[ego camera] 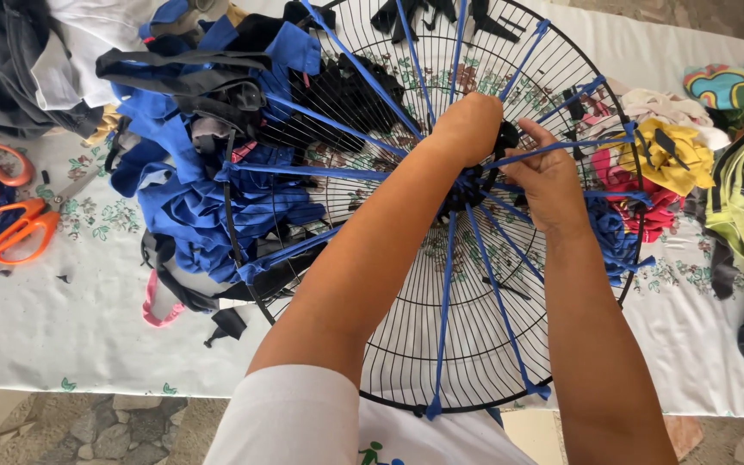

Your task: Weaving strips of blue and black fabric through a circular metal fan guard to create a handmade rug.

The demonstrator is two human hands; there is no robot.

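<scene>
A round black wire fan guard (406, 344) lies on the cloth-covered table, with blue fabric strips (446, 293) stretched like spokes from its rim to its hub. My left hand (468, 127) rests on the hub, fingers curled under and hidden. My right hand (551, 176) is just right of the hub, pinching a blue strip (531, 152) that runs toward the right rim. A dark woven knot of fabric (462, 194) sits at the centre between both hands.
A heap of blue and black cloth scraps (191, 198) lies left of the guard. Two orange-handled scissors (10, 228) rest at the far left. Yellow, pink and green fabric pieces (673, 159) pile up on the right. The table's front edge (88, 387) meets a stone floor.
</scene>
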